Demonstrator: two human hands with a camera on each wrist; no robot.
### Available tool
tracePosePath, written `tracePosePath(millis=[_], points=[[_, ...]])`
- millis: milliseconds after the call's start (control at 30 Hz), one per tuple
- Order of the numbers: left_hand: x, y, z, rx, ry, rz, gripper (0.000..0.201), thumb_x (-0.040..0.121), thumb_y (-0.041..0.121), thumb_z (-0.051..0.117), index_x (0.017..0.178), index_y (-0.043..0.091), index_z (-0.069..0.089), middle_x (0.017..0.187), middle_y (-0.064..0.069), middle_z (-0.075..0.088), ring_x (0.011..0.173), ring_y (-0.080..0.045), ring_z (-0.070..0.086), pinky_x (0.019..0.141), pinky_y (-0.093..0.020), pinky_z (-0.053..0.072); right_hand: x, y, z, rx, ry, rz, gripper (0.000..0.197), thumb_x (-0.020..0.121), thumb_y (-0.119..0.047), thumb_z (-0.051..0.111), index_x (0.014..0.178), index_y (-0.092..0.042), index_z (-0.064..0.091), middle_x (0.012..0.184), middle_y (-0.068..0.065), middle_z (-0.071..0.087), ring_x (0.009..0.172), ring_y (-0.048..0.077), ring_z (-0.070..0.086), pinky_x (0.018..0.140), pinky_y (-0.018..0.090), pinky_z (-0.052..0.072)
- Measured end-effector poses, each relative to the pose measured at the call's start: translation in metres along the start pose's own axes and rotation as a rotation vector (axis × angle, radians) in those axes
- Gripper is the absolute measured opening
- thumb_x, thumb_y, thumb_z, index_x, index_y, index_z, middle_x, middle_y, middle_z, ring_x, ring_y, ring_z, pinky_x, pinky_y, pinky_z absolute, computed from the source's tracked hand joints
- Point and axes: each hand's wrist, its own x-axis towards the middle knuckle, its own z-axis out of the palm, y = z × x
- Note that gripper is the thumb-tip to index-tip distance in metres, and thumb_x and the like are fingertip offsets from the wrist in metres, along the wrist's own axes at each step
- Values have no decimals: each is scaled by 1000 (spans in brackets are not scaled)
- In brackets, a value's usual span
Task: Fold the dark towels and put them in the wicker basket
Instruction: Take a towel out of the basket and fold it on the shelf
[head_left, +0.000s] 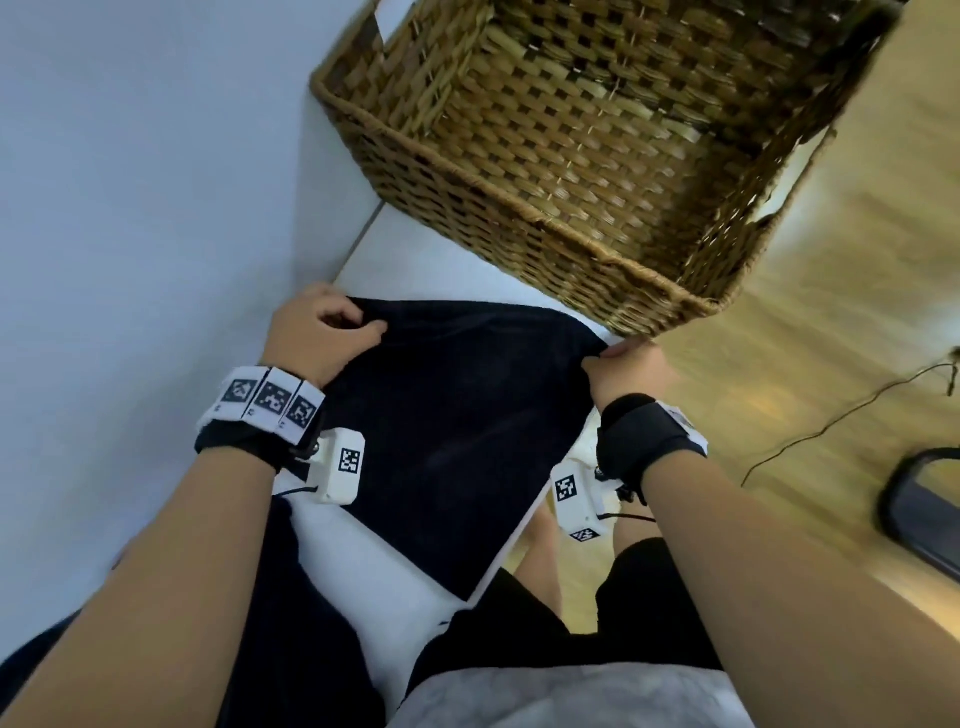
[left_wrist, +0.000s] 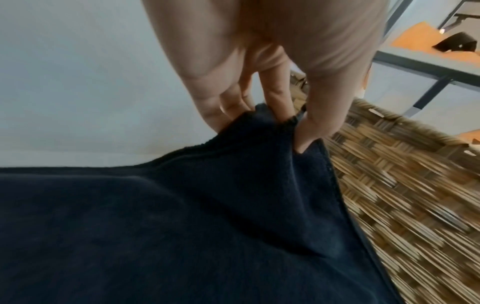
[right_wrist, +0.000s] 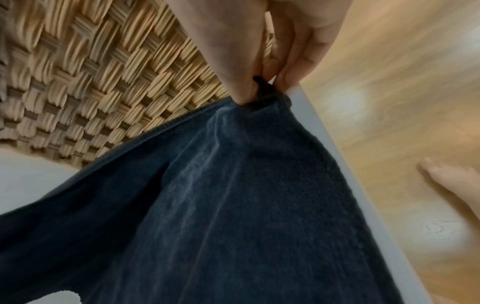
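A dark navy towel (head_left: 457, 426) lies spread on the white table (head_left: 363, 571), its far edge just in front of the wicker basket (head_left: 587, 244). My left hand (head_left: 332, 332) pinches the towel's far left corner (left_wrist: 270, 121) between thumb and fingers. My right hand (head_left: 623, 364) pinches the far right corner (right_wrist: 262, 90) at the table's right edge, close to the basket's near corner. The dark towel (left_wrist: 182, 226) fills the lower part of the left wrist view and the dark towel (right_wrist: 207, 205) stretches down from my fingers in the right wrist view. The basket looks empty inside.
More dark cloth (head_left: 291, 597) lies at the table's near left under my left forearm. A pale wall (head_left: 130, 208) runs along the left. Wooden floor (head_left: 831, 312) lies to the right with a black cable (head_left: 841, 410) and my bare foot (right_wrist: 451, 185).
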Motion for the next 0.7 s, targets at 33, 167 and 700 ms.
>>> tracePosePath(millis=[33, 167, 700], points=[[-10, -2, -5, -1, 34, -11, 27, 72, 27, 83, 61, 34, 59, 76, 15, 58, 69, -6, 55, 69, -9, 38, -3, 1, -2, 5, -5, -19, 5, 76, -17, 66, 77, -20, 64, 65, -12, 52, 76, 21, 59, 68, 26, 42], [-45, -9, -21, -119, 170, -122, 20, 68, 35, 84, 63, 47, 69, 68, 23, 67, 70, 1, 62, 72, -15, 47, -19, 11, -16, 158, -34, -60, 18, 76, -13, 70, 67, -18, 55, 65, -6, 54, 68, 19, 54, 61, 23, 43], [-202, 42, -95, -257, 740, -256, 9, 82, 25, 74, 89, 19, 70, 70, 11, 57, 66, -3, 53, 64, -6, 40, -94, -28, -125, -35, -115, -836, 15, 95, -19, 61, 103, -17, 74, 93, 3, 74, 88, 23, 66, 83, 27, 48]])
